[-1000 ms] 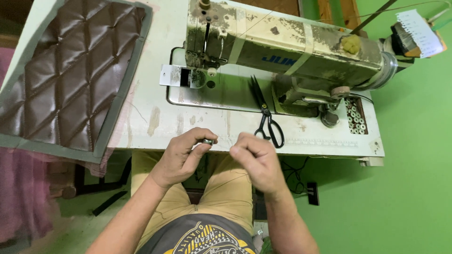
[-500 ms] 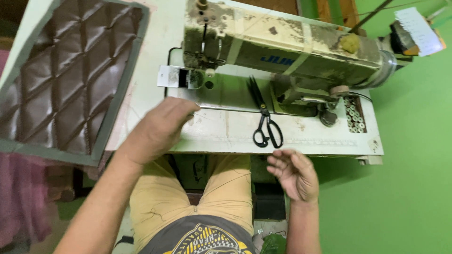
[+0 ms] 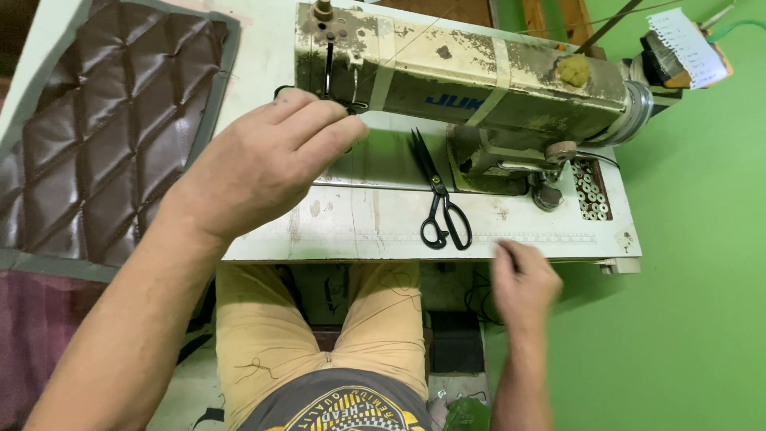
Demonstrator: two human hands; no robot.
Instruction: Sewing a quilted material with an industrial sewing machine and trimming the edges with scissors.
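Cream, worn sewing machine (image 3: 479, 88) stands on the surface (image 3: 383, 231); left hand (image 3: 263, 164) pinches at its needle area, right hand (image 3: 523, 279) hangs blurred, loosely open, near black scissors (image 3: 441, 203)

Left hand (image 3: 267, 164) at needle end of sewing machine (image 3: 463, 80), frame centre-left; right hand (image 3: 523, 279) lower right, blurred; black scissors (image 3: 440, 199) between them.

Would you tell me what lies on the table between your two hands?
In the head view, black scissors lie on the white table, between the left hand at the sewing machine and the right hand.
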